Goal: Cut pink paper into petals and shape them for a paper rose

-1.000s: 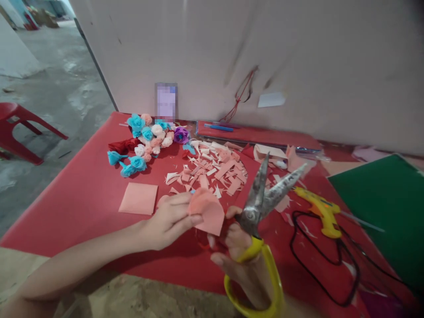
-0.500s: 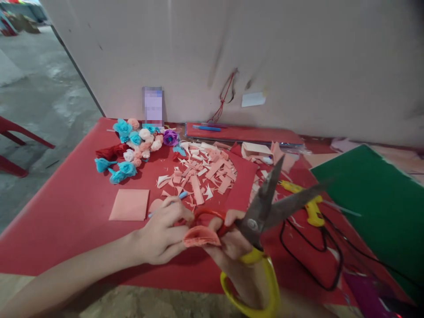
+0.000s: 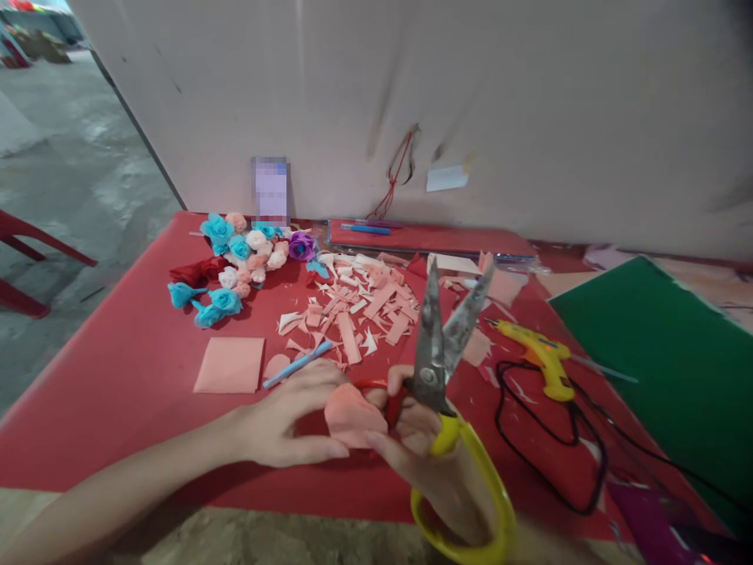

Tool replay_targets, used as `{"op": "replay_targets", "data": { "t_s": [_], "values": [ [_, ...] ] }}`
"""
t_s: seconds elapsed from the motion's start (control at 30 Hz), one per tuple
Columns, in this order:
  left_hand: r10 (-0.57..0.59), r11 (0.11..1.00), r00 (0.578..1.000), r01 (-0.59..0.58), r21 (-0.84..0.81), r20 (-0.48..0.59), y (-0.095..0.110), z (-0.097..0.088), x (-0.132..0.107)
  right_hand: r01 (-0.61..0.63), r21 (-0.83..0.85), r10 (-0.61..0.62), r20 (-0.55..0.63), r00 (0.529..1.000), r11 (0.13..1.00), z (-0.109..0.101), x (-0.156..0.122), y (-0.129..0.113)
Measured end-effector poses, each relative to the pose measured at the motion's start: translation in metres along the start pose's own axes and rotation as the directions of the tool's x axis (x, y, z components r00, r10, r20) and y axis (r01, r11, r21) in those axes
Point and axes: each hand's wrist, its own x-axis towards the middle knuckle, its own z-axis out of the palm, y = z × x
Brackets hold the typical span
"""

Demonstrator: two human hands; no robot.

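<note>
My right hand (image 3: pixel 420 439) has the scissors (image 3: pixel 434 377) hooked on it, with one red and one yellow handle loop; their blades point up and stand apart. Under the same hand's thumb is a rounded pink paper petal (image 3: pixel 354 416), its broad face turned up. At the petal's left side is my left hand (image 3: pixel 288 416), its thumb stretched out apart from the fingers. Its fingertips are partly hidden behind the paper. A folded pink paper square (image 3: pixel 229 365) lies to the left, and a light blue pen (image 3: pixel 298 364) rests just beyond my left hand.
Pink and white paper scraps (image 3: pixel 368 302) cover the middle of the red table (image 3: pixel 135 377). Paper flowers (image 3: pixel 235 267) lie at the back left. On the right are a yellow glue gun (image 3: pixel 538 353) with a looped black cord and a green sheet (image 3: pixel 659 369). A phone (image 3: pixel 271 192) leans on the wall.
The petal has turned from edge-on to its flat face. My left thumb has come away from it. The scissors have swung to point more upright, with their blades closer together.
</note>
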Motion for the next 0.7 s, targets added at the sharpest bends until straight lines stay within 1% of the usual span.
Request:
{"op": "replay_targets", "data": {
  "t_s": [0.1, 0.17, 0.27, 0.33, 0.5, 0.6, 0.63, 0.7],
  "values": [
    [-0.087, 0.996, 0.996, 0.086, 0.036, 0.02, 0.003, -0.004, 0.002, -0.039, 0.014, 0.039, 0.024, 0.999, 0.999, -0.002, 0.003, 0.005],
    [-0.116, 0.99, 0.992, 0.111, 0.09, 0.053, 0.004, -0.006, 0.003, -0.062, 0.009, 0.061, 0.045, 0.997, 0.998, -0.004, 0.003, 0.007],
    [-0.102, 0.99, 0.99, 0.091, 0.11, 0.096, 0.005, -0.007, 0.003, -0.111, 0.046, 0.107, 0.081, 0.991, 0.993, -0.005, 0.003, 0.008],
    [-0.086, 0.991, 0.992, 0.075, 0.115, 0.095, 0.006, -0.008, 0.003, -0.142, 0.078, 0.135, 0.085, 0.987, 0.987, -0.004, 0.003, 0.009],
    [-0.03, 0.991, 0.999, 0.024, 0.13, 0.041, 0.007, -0.009, 0.004, -0.145, 0.035, 0.143, 0.055, 0.988, 0.989, 0.001, 0.002, 0.007],
    [0.026, 0.996, 0.999, -0.028, 0.087, 0.023, 0.004, -0.008, 0.004, -0.146, 0.009, 0.146, 0.041, 0.988, 0.989, 0.001, 0.006, 0.0],
    [0.036, 0.997, 0.999, -0.036, 0.067, -0.005, 0.003, -0.007, 0.004, -0.146, 0.019, 0.145, 0.046, 0.988, 0.989, 0.001, 0.009, -0.003],
    [0.03, 0.999, 0.995, -0.027, 0.04, -0.1, 0.0, -0.004, 0.003, -0.14, 0.06, 0.135, 0.081, 0.987, 0.988, -0.002, 0.014, -0.009]
  ]
}}
